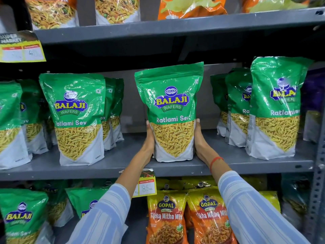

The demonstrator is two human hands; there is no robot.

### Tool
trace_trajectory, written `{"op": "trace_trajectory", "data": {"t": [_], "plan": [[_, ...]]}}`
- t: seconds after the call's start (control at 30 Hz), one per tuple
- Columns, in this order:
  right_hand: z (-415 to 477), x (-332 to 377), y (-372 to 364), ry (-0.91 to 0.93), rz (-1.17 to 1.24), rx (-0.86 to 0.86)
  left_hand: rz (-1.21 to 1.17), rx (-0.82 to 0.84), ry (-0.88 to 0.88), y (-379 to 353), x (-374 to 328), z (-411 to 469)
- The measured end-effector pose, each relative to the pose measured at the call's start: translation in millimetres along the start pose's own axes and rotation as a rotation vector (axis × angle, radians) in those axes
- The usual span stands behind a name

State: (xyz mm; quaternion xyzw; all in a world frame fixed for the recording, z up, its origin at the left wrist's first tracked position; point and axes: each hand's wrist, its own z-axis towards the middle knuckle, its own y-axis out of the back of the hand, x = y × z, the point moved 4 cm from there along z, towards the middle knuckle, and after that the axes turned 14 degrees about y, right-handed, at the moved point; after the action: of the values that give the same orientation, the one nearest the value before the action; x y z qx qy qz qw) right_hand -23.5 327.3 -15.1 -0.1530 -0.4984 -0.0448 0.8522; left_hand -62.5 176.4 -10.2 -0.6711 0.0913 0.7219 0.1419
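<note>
While the left hand (149, 140) and right hand (198, 140) make their grip with straight fingers (148, 126) pressed flat on opposite sides of the glossy green-and-white plastic Ratlami Sev pouch (171, 110), it stands upright on the grey metal shelf (105, 164), apart from matching pouches (77, 118) on both sides, above a yellow price tag (147, 188).

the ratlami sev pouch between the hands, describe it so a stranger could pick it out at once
Look at the grey metal rack, middle shelf, lined with green Balaji pouches. The Ratlami Sev pouch is in the centre gap. Unlike its neighbours, it stands alone, with a left hand and right hand pressing its sides.
</note>
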Motion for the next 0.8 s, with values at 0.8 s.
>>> {"op": "trace_trajectory", "data": {"t": [0.8], "plan": [[-28.4, 78.1, 279.3, 0.258, -0.424, -0.502, 0.307, 0.033, -0.120, -271.2, 7.1, -28.2]]}}
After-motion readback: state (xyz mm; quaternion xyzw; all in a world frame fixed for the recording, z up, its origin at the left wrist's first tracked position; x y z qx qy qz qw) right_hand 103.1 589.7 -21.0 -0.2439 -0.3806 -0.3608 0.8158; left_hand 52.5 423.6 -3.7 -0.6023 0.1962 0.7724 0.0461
